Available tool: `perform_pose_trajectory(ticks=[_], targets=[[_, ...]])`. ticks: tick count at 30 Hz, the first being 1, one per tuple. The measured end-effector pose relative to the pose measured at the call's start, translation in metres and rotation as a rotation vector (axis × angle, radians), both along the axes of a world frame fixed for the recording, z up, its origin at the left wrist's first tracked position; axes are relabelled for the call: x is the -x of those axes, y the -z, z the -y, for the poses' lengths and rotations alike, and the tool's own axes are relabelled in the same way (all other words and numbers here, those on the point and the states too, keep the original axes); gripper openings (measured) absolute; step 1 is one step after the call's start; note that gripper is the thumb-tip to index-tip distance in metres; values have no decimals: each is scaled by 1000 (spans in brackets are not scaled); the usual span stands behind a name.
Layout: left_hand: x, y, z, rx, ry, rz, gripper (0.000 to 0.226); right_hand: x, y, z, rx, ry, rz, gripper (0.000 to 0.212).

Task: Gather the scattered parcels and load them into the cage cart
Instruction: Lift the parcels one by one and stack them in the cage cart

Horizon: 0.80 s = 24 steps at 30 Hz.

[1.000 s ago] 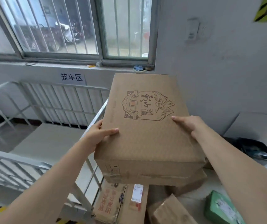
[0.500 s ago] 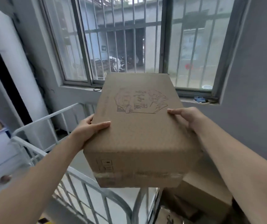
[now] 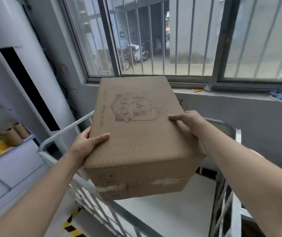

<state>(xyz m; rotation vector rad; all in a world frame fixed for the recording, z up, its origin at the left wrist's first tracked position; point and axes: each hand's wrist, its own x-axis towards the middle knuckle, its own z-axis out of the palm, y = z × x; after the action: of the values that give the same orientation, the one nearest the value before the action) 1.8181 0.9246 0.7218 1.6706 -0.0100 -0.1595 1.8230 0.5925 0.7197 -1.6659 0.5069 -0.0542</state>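
Now, step in hand: carrying one parcel over the cart rail to set it down inside.
Parcel: a brown cardboard box (image 3: 136, 134) with a line drawing printed on top and torn tape on its near face; it is in the air between my arms, above the near rail of the cage cart (image 3: 128, 218), touching nothing but my hands.
Left hand (image 3: 87, 144): clasped on the box's left edge, thumb lying on the top face, fingers hidden round the side.
Right hand (image 3: 186, 122): gripping the right edge further back, fingertips on the top, palm against the side.
Cart: white barred walls left and right, pale floor showing below the box and bare as far as I can see.
How to do it well: I judge the box should clear the near rail fully before I lower it, stay level, and go to a far corner so later parcels fit.
Risk: my hands are staggered, so the front corner may dip; I would squeeze evenly.
Nearby: cardboard tubes (image 3: 14, 134) on a shelf to my left, well apart.
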Motion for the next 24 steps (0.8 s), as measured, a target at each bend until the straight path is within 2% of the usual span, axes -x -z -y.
perform_pose_trajectory(ticks=[3, 6, 7, 9, 12, 16, 19, 21, 23, 24], targets=[[-56, 30, -6, -9, -14, -50, 48, -70, 31, -3, 6, -26, -37, 54], [-104, 70, -17, -15, -26, -139, 63, -131, 64, -13, 68, -67, -57, 40], [-119, 82, -22, -16, -38, -176, 61, -149, 75, -19, 97, -83, -68, 39], [-145, 102, -33, -8, -66, -245, 52, -181, 95, -32, 141, -115, -108, 43], [-186, 129, -50, -5, -79, -323, 51, -224, 124, -51, 164, -121, -166, 47], [-239, 167, -79, 0, -74, -382, 61, -274, 161, -78, 196, -122, -216, 49], [-290, 200, -108, -48, -52, -451, 78, -317, 189, -101, 253, -114, -241, 60], [-329, 225, -128, -95, 0, -513, 87, -347, 209, -121, 284, -119, -263, 54], [-366, 254, -145, -107, 31, -575, 72, -377, 232, -139, 307, -114, -292, 48], [-384, 269, -154, -121, 36, -612, 72, -393, 244, -148, 322, -114, -308, 49]])
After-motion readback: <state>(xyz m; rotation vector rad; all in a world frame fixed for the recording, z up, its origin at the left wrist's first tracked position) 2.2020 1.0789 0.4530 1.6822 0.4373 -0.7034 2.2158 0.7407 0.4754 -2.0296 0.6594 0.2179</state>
